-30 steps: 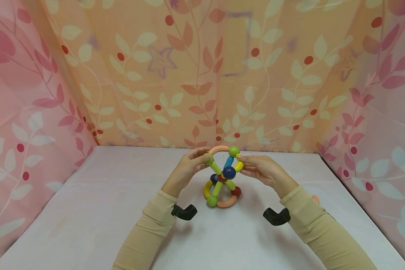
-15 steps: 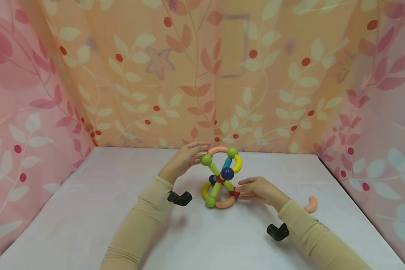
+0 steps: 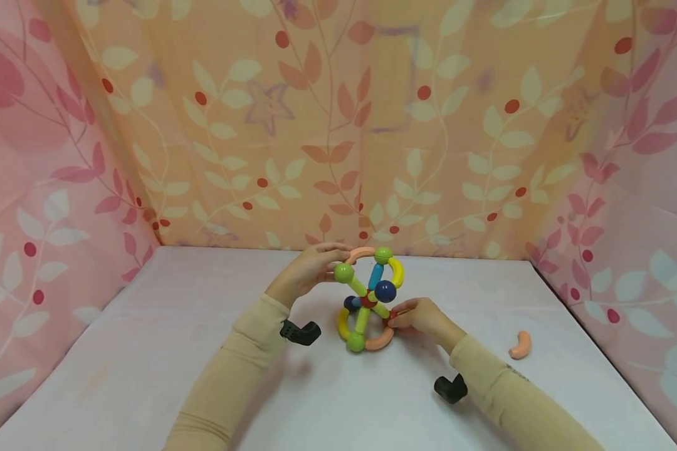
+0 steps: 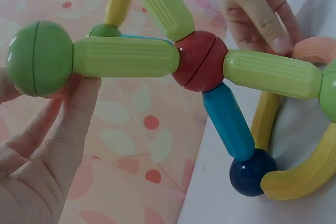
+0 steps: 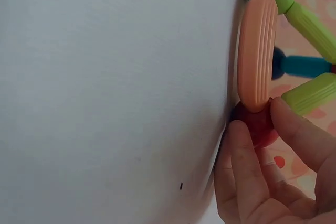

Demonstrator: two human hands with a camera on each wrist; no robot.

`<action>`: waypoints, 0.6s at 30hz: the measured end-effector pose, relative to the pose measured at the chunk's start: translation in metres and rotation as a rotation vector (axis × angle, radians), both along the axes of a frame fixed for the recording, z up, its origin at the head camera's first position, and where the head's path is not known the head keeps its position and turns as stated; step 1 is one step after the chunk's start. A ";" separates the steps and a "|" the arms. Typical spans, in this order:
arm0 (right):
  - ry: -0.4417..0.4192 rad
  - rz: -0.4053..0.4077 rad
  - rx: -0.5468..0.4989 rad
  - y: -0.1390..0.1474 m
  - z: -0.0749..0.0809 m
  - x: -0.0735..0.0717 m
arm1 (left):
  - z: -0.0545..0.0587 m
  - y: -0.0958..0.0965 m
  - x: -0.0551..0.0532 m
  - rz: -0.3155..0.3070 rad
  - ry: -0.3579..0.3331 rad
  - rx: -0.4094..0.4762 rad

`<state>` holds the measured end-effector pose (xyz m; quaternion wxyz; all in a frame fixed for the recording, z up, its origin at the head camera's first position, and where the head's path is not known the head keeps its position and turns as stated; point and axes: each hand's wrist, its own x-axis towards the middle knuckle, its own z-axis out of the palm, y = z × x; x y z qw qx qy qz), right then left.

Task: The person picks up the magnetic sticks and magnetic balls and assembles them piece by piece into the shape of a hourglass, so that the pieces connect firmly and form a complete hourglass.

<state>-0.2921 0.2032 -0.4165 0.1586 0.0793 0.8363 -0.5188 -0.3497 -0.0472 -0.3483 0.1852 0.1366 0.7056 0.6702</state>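
Observation:
A stick-and-ball construction toy [image 3: 361, 319] stands on the table, made of coloured balls, straight sticks and curved sticks around a red centre ball [image 4: 200, 60]. My left hand [image 3: 310, 270] holds its upper left, at a green ball [image 4: 39, 59] and the peach curved stick [image 3: 362, 254] behind it. Low on the right side, my right hand [image 3: 423, 318] pinches a red ball [image 5: 260, 129] between thumb and fingers. That ball joins the lower peach curved stick [image 5: 257, 51]. A dark blue ball [image 3: 385, 291] juts toward me, and yellow curved sticks [image 3: 396, 272] sit at the sides.
A loose peach curved stick [image 3: 521, 345] lies to the right on the white table [image 3: 146, 351]. Patterned curtains [image 3: 338, 125] surround the back and sides. Black camera mounts [image 3: 301, 332] are worn on both wrists.
My right hand has left the upper yellow curved stick and moved down to the lower red ball, now pinching it. My left hand stays at the upper left; the toy has turned slightly.

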 end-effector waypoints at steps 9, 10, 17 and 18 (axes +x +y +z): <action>0.036 -0.004 -0.039 0.001 -0.002 -0.020 | -0.003 -0.004 0.009 0.021 -0.030 0.086; 0.043 0.011 -0.042 0.002 -0.002 -0.020 | -0.003 -0.004 0.009 0.025 -0.034 0.086; 0.117 -0.022 -0.038 0.039 0.015 0.004 | -0.002 -0.003 0.002 0.076 -0.046 0.083; 0.140 -0.049 -0.030 0.050 0.019 0.010 | -0.002 -0.003 0.002 0.080 -0.041 0.076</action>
